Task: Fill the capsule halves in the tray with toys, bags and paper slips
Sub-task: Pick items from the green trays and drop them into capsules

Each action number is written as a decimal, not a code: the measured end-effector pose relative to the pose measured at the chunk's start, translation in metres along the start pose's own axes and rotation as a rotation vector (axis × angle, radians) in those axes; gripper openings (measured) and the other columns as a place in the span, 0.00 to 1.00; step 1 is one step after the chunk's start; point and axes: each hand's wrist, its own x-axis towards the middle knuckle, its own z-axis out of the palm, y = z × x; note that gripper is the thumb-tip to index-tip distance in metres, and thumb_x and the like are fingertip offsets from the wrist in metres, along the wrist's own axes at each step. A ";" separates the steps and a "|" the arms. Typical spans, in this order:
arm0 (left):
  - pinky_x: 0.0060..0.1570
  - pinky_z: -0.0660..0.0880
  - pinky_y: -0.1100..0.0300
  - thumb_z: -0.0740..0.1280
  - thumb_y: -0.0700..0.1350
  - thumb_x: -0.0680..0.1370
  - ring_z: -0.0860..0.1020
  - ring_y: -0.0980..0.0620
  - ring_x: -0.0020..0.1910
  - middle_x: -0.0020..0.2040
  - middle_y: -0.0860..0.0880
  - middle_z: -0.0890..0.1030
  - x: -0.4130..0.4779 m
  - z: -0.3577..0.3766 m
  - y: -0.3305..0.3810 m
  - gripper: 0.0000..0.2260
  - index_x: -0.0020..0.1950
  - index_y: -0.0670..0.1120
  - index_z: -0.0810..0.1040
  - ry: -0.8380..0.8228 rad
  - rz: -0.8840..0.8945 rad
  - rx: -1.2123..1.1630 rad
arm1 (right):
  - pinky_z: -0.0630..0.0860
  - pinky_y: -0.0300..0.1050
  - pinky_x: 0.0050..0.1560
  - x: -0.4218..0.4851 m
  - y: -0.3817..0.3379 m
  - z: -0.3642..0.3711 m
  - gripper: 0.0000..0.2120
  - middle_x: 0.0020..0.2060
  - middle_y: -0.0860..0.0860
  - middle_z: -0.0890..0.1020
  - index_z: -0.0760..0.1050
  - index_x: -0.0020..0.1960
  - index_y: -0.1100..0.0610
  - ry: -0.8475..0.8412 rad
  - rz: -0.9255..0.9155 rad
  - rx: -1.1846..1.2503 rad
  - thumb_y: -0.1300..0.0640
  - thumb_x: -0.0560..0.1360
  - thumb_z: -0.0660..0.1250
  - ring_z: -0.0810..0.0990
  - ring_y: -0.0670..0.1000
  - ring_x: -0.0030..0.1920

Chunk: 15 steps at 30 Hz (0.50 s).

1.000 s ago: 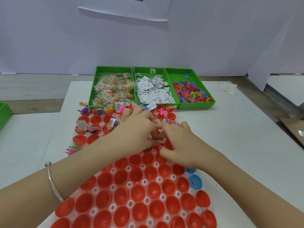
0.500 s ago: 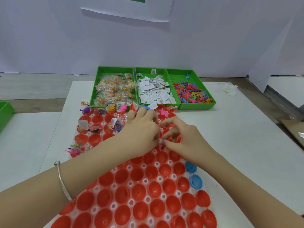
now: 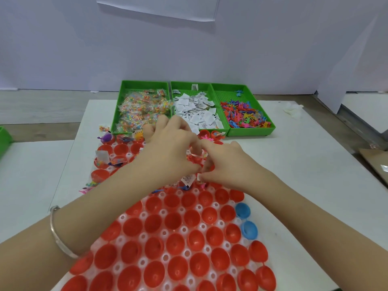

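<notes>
The left hand and right hand meet over the far middle of the white tray, which lies along the near edge of the surface. The right hand's thumb and forefinger pinch a small white paper slip just above a capsule half; its other fingers are curled. The left hand's fingers are curled downward, touching the right hand's fingertips; whether they grip anything I cannot tell, since the palm hides it. A red-and-clear bundle shows in the gap between the two hands.

The red capsule halves fill the tray, open side up; the arms cover too many for an exact count. Those near the person hold nothing, while several at the tray's far left corner carry slips, bags and toys. Two blue capsule halves sit at the tray's right side.

Three green bins stand side by side at the far edge of the surface: one of bags, one of paper slips, one of toys. One silver bracelet circles the left wrist.
</notes>
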 end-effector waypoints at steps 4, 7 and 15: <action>0.41 0.47 0.59 0.75 0.57 0.67 0.60 0.55 0.51 0.50 0.57 0.69 -0.003 -0.015 -0.010 0.07 0.41 0.62 0.78 0.174 -0.025 -0.081 | 0.58 0.50 0.56 0.002 -0.009 0.003 0.24 0.38 0.44 0.81 0.61 0.66 0.48 0.025 -0.100 -0.244 0.55 0.73 0.66 0.79 0.49 0.48; 0.42 0.48 0.58 0.75 0.55 0.66 0.61 0.55 0.51 0.49 0.56 0.70 -0.007 -0.020 -0.016 0.08 0.39 0.62 0.78 0.232 -0.054 -0.121 | 0.57 0.53 0.58 0.005 -0.014 0.005 0.21 0.41 0.46 0.81 0.60 0.64 0.52 0.060 -0.149 -0.421 0.56 0.74 0.65 0.79 0.54 0.47; 0.43 0.49 0.59 0.75 0.58 0.65 0.61 0.56 0.52 0.47 0.58 0.69 -0.031 -0.008 -0.029 0.09 0.41 0.64 0.77 0.131 -0.097 -0.149 | 0.59 0.48 0.56 0.009 -0.010 -0.003 0.15 0.36 0.44 0.77 0.66 0.57 0.49 -0.034 -0.178 -0.343 0.52 0.74 0.68 0.77 0.50 0.44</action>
